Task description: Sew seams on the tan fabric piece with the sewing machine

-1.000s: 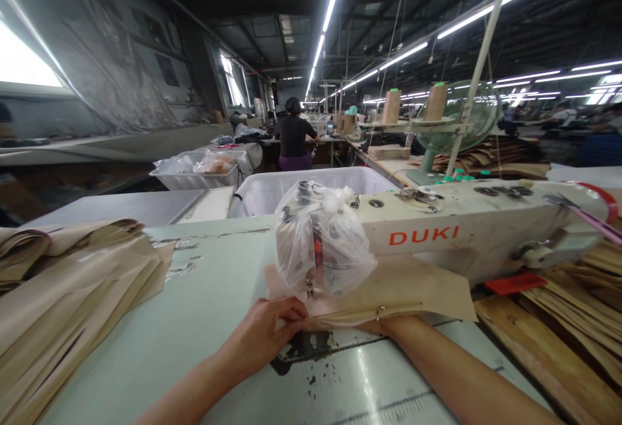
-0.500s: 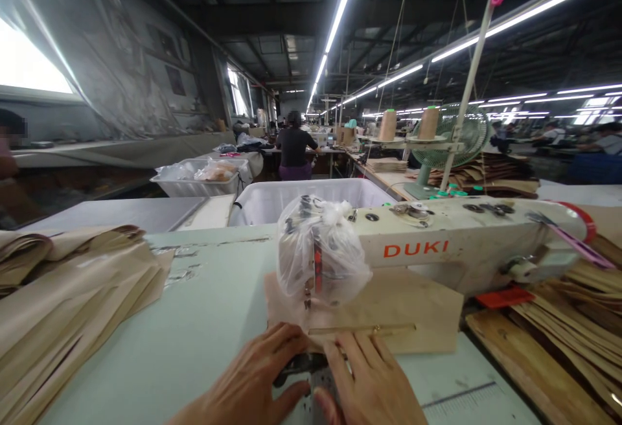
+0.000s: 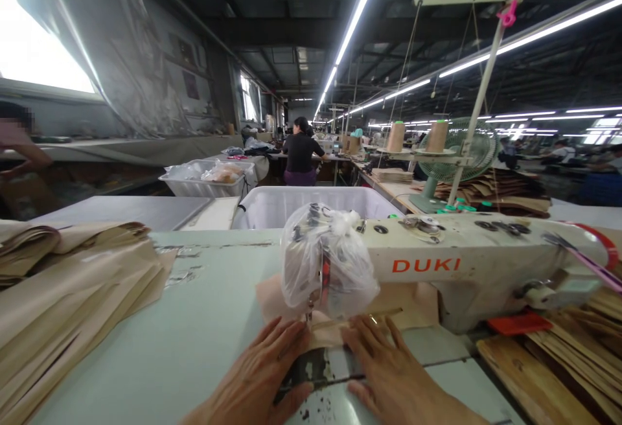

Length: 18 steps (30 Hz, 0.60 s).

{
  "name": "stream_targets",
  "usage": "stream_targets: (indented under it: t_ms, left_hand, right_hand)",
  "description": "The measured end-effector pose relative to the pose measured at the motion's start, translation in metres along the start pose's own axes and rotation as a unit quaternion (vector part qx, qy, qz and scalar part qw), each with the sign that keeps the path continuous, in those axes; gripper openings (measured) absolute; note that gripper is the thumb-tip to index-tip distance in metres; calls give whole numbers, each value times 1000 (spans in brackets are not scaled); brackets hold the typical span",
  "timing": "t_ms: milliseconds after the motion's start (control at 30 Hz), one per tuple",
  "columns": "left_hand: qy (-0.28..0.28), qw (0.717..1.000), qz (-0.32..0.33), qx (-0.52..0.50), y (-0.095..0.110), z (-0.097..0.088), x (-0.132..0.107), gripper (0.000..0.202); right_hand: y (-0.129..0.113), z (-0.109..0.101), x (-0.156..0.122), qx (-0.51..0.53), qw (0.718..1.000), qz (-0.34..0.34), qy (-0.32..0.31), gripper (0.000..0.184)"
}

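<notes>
My left hand [image 3: 257, 373] and my right hand [image 3: 393, 370] lie flat with spread fingers on a tan sheet-material panel [image 3: 408, 302] with a zipper strip [image 3: 354, 321] along its near edge. The panel sits under the head of a white DUKI sewing machine [image 3: 466, 263]. A clear plastic bag [image 3: 328, 260] is tied around the machine's needle end and hides the needle area. The panel's near edge passes just beside the presser foot, between my hands. Much of the panel's far part is hidden behind the bag.
A stack of tan panels [image 3: 63, 302] lies on the pale green table [image 3: 214, 295] to my left. Wooden boards with tan pieces [image 3: 529, 373] lie to the right. White bins [image 3: 315, 208] stand beyond the machine. A co-worker [image 3: 301, 156] sits farther down the aisle.
My right hand has come up onto the panel, and my left hand has flattened from a pinch at the zipper. The panel has shifted, and its zipper strip now lies closer to the needle.
</notes>
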<state>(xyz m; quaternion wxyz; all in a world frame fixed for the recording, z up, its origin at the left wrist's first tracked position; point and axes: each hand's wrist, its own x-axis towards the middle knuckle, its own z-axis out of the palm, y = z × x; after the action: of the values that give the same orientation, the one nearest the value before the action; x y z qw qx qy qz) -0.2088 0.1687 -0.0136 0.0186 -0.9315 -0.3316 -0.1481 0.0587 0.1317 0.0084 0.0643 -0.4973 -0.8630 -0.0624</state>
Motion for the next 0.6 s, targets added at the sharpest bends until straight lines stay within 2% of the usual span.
stream_targets:
  t_ms: [67,133,200,233,300,333,400,467,533,600]
  left_hand:
    - [-22,1000,8,-5,-3,2,-2,62]
    - [-39,999,5,-17,-4,2,-2,61]
    - [-47,998,-16,-26,-3,0,0,57]
    - [-48,998,-29,-30,-3,-1,1,55]
    - [-50,997,-47,-42,-4,-2,3,52]
    - [-50,996,-49,-49,-6,-3,3,51]
    - [-50,996,-41,-67,-10,-4,4,49]
    - [-50,995,-24,-82,-15,-6,5,49]
    - [-58,994,-10,-91,-19,-9,5,49]
    - [-72,993,-2,-92,-22,-10,5,49]
  right_hand:
    - [6,-42,-2,-28,996,14,84,36]
    - [16,-99,7,-37,982,12,186,43]
    - [32,-158,30,-101,948,-15,303,41]
    - [43,-182,45,-152,933,-22,327,42]
    - [66,-215,77,-170,942,-61,282,41]
    - [78,-223,92,-162,957,-77,226,39]
    - [95,-225,111,-127,981,-75,126,42]
    - [104,-220,116,-111,987,-56,101,50]
    - [110,-214,108,-125,977,-35,171,53]
    - [117,-211,94,-165,945,26,282,55]
